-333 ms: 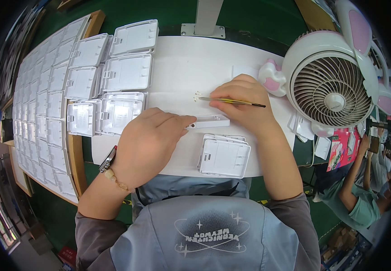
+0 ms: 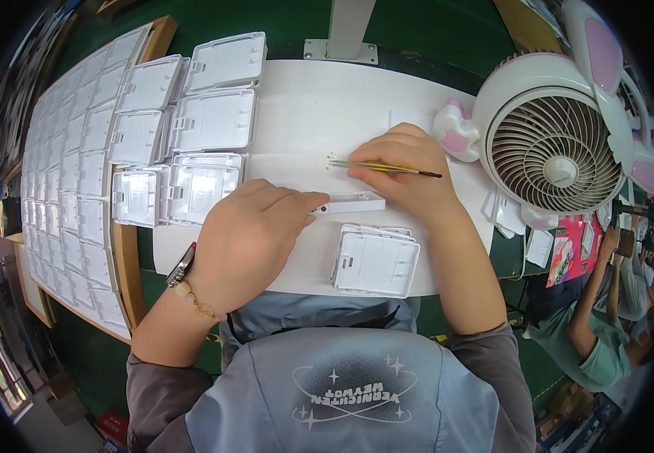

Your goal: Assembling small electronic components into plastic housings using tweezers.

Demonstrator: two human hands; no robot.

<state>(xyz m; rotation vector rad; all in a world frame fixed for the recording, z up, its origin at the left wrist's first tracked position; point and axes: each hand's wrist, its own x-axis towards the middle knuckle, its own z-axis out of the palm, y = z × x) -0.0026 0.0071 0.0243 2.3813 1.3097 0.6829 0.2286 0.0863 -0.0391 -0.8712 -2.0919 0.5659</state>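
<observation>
I hold a small, narrow white plastic part by its left end in my left hand, resting it on the white table in front of me. Just beyond it lie tiny pale pieces, loose in a little cluster, and the tip of a slim yellow-and-black tool, probably tweezers, is right at them. My right hand's grip pinches that tool between thumb and fingers; whether its tip has caught a piece is too small to tell. I judge the work on this part unfinished, since loose pieces remain; whether any sit inside it I cannot tell. Nearer me is a short stack of shallow white rectangular plastic covers; to the left stand taller stacks of similar white plastic covers. My left hand bends over, back upward, its forearm slanting from lower left; my right forearm rises from lower right, the hand turned inward.
</observation>
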